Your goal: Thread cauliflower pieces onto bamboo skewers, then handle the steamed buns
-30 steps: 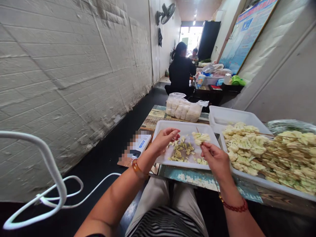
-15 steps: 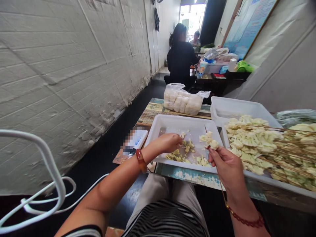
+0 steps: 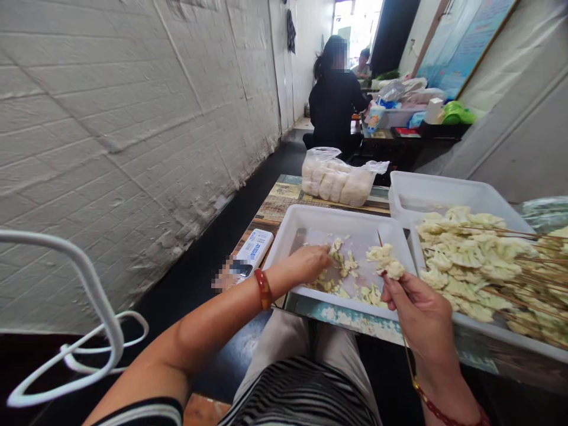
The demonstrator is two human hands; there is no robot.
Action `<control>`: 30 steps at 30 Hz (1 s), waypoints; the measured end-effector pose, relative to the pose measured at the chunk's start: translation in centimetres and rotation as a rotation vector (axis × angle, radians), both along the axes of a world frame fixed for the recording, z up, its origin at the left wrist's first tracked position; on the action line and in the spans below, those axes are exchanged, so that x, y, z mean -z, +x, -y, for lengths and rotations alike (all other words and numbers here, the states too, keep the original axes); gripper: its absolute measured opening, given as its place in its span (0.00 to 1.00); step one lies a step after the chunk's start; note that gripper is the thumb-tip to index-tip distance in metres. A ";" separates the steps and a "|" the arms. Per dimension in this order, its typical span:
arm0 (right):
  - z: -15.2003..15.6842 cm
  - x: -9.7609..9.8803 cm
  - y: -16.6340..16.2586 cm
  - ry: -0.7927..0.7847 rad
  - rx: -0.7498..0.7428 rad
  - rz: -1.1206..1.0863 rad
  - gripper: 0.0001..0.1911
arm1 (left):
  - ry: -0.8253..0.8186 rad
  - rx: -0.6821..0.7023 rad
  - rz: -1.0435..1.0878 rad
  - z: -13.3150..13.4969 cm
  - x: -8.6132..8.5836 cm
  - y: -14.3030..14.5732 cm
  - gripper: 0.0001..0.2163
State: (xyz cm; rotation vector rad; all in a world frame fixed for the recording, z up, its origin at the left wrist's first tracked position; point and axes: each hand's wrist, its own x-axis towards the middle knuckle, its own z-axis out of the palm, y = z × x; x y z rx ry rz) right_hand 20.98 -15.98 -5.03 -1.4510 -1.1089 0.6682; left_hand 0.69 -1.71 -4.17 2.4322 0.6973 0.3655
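My left hand (image 3: 309, 264) reaches into a white tray (image 3: 310, 222), its fingers curled on loose pale cauliflower pieces (image 3: 344, 266); what it grips is hidden. My right hand (image 3: 417, 307) is closed on a thin wooden skewer (image 3: 385, 255) that carries a few cauliflower florets near its tip, held over the tray's right side. A larger white tray (image 3: 444, 192) to the right holds several finished cauliflower skewers (image 3: 483, 257).
A clear bag of white pieces (image 3: 337, 182) lies beyond the tray. A white-and-blue box (image 3: 254, 248) rests on the table's left edge. A white cable (image 3: 89, 331) loops at the left. A brick wall runs along the left. A person in black (image 3: 335, 103) sits ahead at another cluttered table.
My left hand dropped from above the tray into the loose pieces. My right hand lifted the skewer slightly, and the view tilted down and rightward.
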 end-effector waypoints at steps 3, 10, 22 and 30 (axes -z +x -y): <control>-0.1 0.1 0.1 0.001 -0.014 -0.014 0.15 | -0.178 -0.131 0.127 -0.2 -1.4 0.0 0.06; -0.1 0.1 0.0 -0.002 -0.045 -0.029 0.15 | -0.908 -0.305 0.570 1.0 -3.6 -0.5 0.14; -0.4 -1.3 -0.7 -0.108 -0.239 0.154 0.20 | -1.079 -0.330 0.897 2.6 -3.1 -0.5 0.17; -1.3 -2.1 -1.2 -0.154 -0.403 0.277 0.23 | -1.053 -0.384 0.950 2.9 -3.3 -0.6 0.15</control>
